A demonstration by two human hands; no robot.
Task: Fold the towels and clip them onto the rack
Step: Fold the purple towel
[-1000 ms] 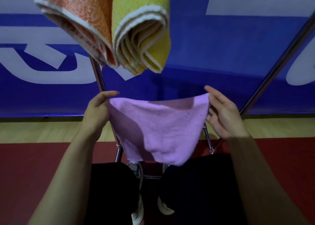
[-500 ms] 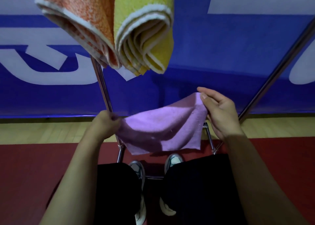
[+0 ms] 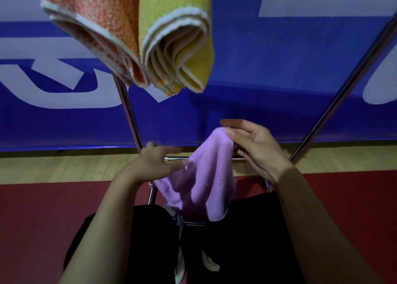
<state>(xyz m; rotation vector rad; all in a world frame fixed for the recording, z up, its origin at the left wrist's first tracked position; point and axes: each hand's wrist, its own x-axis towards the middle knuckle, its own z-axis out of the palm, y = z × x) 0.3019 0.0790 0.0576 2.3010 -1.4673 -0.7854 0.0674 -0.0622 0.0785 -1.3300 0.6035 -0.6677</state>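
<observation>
A small purple towel (image 3: 206, 176) hangs in loose folds in front of my legs. My right hand (image 3: 255, 148) pinches its top corner between thumb and fingers. My left hand (image 3: 159, 159) is blurred, its fingers stretched out flat against the towel's left side. Above, a folded orange towel (image 3: 94, 25) and a folded yellow towel (image 3: 178, 36) hang side by side from the top of the frame; their clips are out of view. The metal rack (image 3: 129, 111) shows as slanted chrome legs behind my hands.
The rack's right leg (image 3: 343, 90) slants up to the right, and a low crossbar (image 3: 238, 159) runs behind the towel. A blue banner with white lettering (image 3: 279, 68) fills the background. Below are a wooden floor strip, red flooring, my dark trousers and shoes.
My left hand let go of the towel's corner and moved right, now flat against the cloth. The towel went from spread wide to hanging bunched from my right hand.
</observation>
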